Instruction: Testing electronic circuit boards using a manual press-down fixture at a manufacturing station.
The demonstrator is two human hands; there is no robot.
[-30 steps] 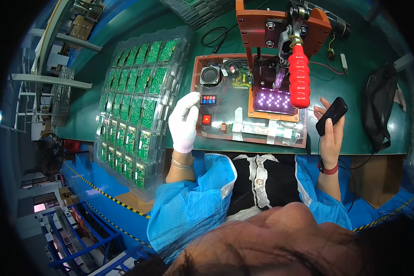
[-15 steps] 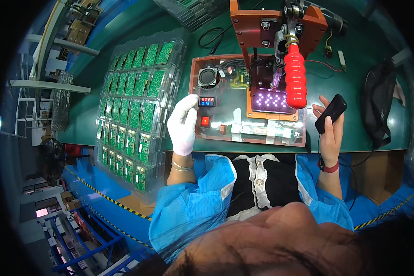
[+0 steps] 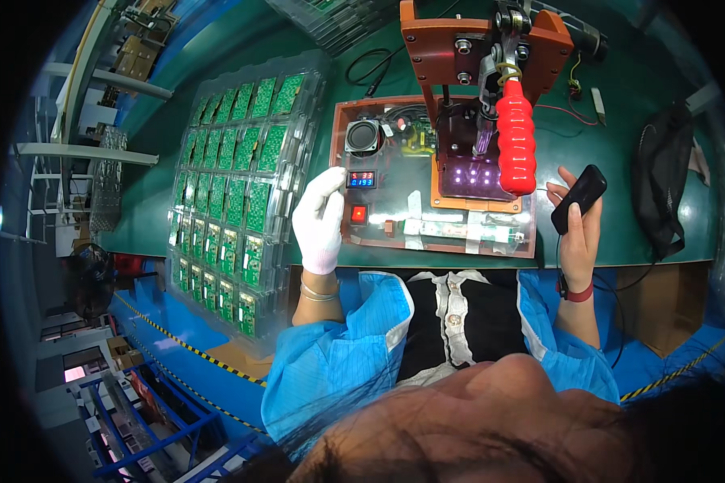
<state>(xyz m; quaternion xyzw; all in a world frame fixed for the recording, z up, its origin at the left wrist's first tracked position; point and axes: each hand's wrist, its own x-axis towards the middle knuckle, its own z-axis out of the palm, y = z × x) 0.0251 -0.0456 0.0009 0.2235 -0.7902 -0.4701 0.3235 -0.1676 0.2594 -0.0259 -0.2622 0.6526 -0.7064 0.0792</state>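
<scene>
My left hand (image 3: pixel 319 219), in a white glove, rests beside the lit digital meter (image 3: pixel 362 179) on the left of a test fixture box (image 3: pixel 379 233). Its fingers stretch forward with the thumb a little apart, and nothing shows in them. On the right, my bare right hand (image 3: pixel 578 237) grips a flat black rounded handheld device (image 3: pixel 582 198), with a thin cable running down beside the wrist. Between the hands stands an orange toggle press (image 3: pixel 485 48) with a red ribbed handle (image 3: pixel 516 145) pointing down. Small white lights (image 3: pixel 473 175) glow under its purple-tinted plate.
Stacked clear trays (image 3: pixel 294 201) of green circuit boards (image 3: pixel 250 153) lie left of the fixture. A round speaker (image 3: pixel 362 137) and a red lit switch (image 3: pixel 358 213) sit in the box. A black bag (image 3: pixel 660 177) lies at the right on the green table (image 3: pixel 427 262).
The lights under the press plate have turned from a larger bright pattern to fewer, dimmer dots. The meter's digits differ. Both hands stay almost still.
</scene>
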